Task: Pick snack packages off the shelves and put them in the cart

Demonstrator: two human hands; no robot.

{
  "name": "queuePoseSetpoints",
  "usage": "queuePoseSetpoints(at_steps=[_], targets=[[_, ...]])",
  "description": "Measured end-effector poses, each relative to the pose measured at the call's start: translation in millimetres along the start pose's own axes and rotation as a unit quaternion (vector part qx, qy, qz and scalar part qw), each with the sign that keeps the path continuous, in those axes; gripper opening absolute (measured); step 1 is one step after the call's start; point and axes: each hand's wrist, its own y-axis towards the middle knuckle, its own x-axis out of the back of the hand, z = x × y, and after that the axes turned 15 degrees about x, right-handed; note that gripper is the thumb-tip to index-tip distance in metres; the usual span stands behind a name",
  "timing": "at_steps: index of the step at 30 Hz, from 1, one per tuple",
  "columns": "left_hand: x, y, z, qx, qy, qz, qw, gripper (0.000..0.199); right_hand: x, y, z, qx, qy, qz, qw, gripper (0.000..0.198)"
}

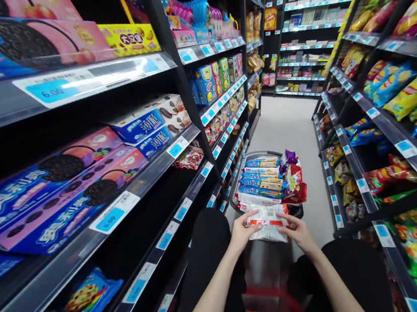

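A white snack packet with red bands (268, 223) is held between my two hands over the near edge of a dark basket (233, 204). My left hand (243, 231) grips its left side, and my right hand (298, 232) has its right side. Inside the basket lie several blue cookie packets (261, 182) in a stack. To their right are a red snack bag (292, 180) and a purple packet (288, 157). The undersides of the fingers are hidden by the packet.
Shelves on the left carry blue and pink cookie boxes (70, 175) and a yellow box (128, 38). Chip bags (393, 85) fill the right-hand shelves. A grey floor aisle (283, 116) runs between them. Something red (271, 308) lies below, between my knees.
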Motion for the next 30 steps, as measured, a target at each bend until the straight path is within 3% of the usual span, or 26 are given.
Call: queuePoseSetpoints(at_steps=[6,14,21,30], targets=[[-3.0,-2.8,-1.7,-0.01,0.066,-0.037,0.997,0.036,0.6,-0.7,3.2,0.012,-0.068,-0.059,0.996,0.036],[-2.0,-1.9,1.9,-0.044,0.113,-0.071,0.99,0.022,8.0,-0.5,2.4,0.012,-0.113,-0.001,0.993,0.044],[-1.9,-2.4,6.2,-0.059,0.137,-0.062,0.987,0.023,1.0,1.5,5.3,0.06,-0.178,-0.067,0.98,0.034],[-0.7,-4.4,1.4,-0.095,0.236,-0.098,0.962,0.029,-2.6,9.6,5.9,0.068,-0.208,-0.006,0.976,0.044]])
